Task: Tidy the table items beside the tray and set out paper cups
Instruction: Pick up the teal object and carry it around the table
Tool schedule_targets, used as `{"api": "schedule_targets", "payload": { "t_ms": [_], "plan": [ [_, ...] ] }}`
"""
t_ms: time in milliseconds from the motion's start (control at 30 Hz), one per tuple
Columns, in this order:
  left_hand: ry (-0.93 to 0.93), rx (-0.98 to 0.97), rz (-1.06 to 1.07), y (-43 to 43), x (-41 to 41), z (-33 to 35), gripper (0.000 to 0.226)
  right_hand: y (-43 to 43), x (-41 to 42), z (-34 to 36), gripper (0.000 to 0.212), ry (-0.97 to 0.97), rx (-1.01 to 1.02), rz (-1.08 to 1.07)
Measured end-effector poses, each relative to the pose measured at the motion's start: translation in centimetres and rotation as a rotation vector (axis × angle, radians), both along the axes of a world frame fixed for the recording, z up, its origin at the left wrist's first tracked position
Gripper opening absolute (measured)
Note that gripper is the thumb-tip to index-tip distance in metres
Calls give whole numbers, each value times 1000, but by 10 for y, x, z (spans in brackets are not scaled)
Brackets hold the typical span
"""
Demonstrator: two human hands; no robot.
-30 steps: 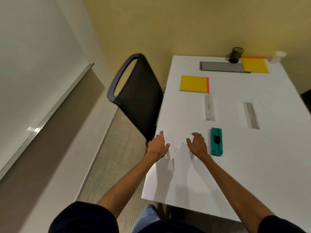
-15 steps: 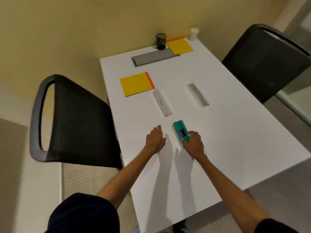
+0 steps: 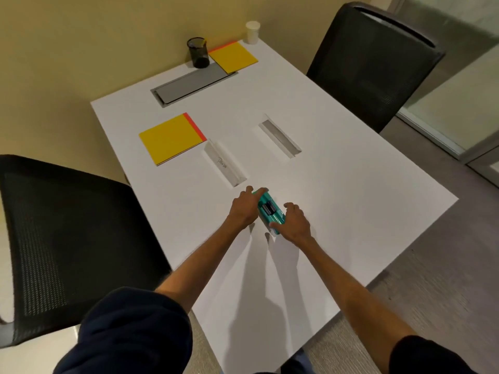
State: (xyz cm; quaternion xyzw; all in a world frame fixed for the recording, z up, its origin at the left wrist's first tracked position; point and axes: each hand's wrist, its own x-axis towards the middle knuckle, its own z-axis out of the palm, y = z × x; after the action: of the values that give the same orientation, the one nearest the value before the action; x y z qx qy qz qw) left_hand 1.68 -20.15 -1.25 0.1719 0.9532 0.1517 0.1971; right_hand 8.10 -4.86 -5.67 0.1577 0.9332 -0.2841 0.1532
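Observation:
A small teal box (image 3: 270, 209) with a dark middle lies on the white table (image 3: 337, 201). My left hand (image 3: 243, 207) grips its left side, fingers curled over the far end. My right hand (image 3: 293, 221) holds its near right end. Two white name-card holders (image 3: 225, 166) (image 3: 280, 136) lie beyond the box. A yellow notepad (image 3: 171, 138) sits at the left. At the far edge are a grey tray (image 3: 193, 83), a black mesh pen cup (image 3: 198, 52), a second yellow notepad (image 3: 233, 56) and a stack of white paper cups (image 3: 252, 32).
A black mesh chair (image 3: 64, 238) stands close on the left of the table, and another black chair (image 3: 375, 60) stands at the far right. A yellow wall runs behind the table. Grey carpet floor shows on the right.
My left hand moved right onto the teal box, which my right hand had reached half a second ago. Both hands now hold it. My head turned right, bringing the right chair into view.

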Motion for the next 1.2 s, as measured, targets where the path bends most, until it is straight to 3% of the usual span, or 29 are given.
{"api": "schedule_targets", "payload": {
  "t_ms": [200, 400, 600, 900, 1200],
  "plan": [
    [21, -68, -173, 7, -17, -14, 63, -5, -8, -10, 84, -23, 32, 12],
    [30, -101, -267, 4, -21, -32, 62, 1, 2, -28, 63, 17, 37, 62],
    [105, -92, -177, -1, -10, -42, 47, 15, 11, -25, 56, 139, 36, 145],
    [180, -76, -78, -25, 16, -22, 49, 17, 12, -12, 63, 227, 29, 309],
    [212, -59, 172, -72, 93, 13, 52, -16, 22, 11, 65, 293, -100, 562]
  ]
}}
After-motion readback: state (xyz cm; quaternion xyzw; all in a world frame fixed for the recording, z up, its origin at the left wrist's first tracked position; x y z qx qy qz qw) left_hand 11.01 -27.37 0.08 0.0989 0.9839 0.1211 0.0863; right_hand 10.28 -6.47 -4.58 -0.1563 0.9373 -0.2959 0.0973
